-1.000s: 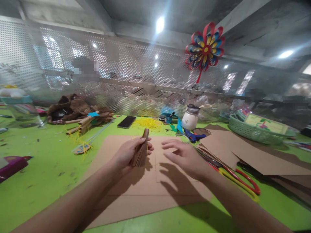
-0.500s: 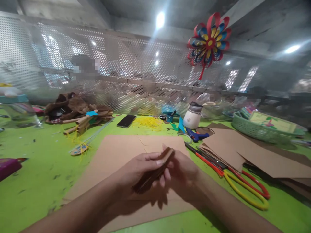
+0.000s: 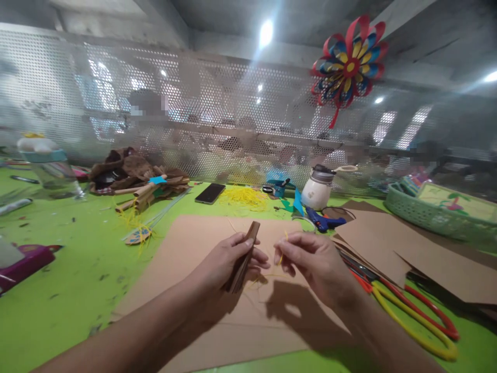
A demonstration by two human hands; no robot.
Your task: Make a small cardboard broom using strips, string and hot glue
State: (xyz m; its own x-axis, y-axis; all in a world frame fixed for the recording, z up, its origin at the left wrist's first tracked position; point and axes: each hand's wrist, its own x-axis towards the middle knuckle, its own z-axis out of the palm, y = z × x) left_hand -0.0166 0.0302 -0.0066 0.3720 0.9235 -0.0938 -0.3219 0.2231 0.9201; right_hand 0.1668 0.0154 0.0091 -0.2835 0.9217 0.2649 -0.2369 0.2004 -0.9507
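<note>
A bundle of folded brown paper (image 3: 244, 261) stands tilted in my left hand (image 3: 229, 256), whose thumb presses on its front. To the right, apart from the bundle, my right hand (image 3: 310, 259) pinches a thin yellow strand (image 3: 286, 239) between thumb and fingers. Both hands are above a large sheet of brown paper (image 3: 186, 248) lying on the green table (image 3: 58, 321). A fine yellow strand curves over the sheet between the hands.
Behind the sheet are a phone (image 3: 210, 193), yellow shreds (image 3: 244, 197), a white jar (image 3: 316, 189) and a blue glue gun (image 3: 324, 220). Large scissors (image 3: 415, 318), brown sheets (image 3: 435, 248) and a green basket (image 3: 423, 207) are at right. A purple object (image 3: 31, 264) lies left.
My right hand has come away from the brown bundle to the right and now pinches a yellow strand. The bundle in my left hand is more upright. The view has shifted left.
</note>
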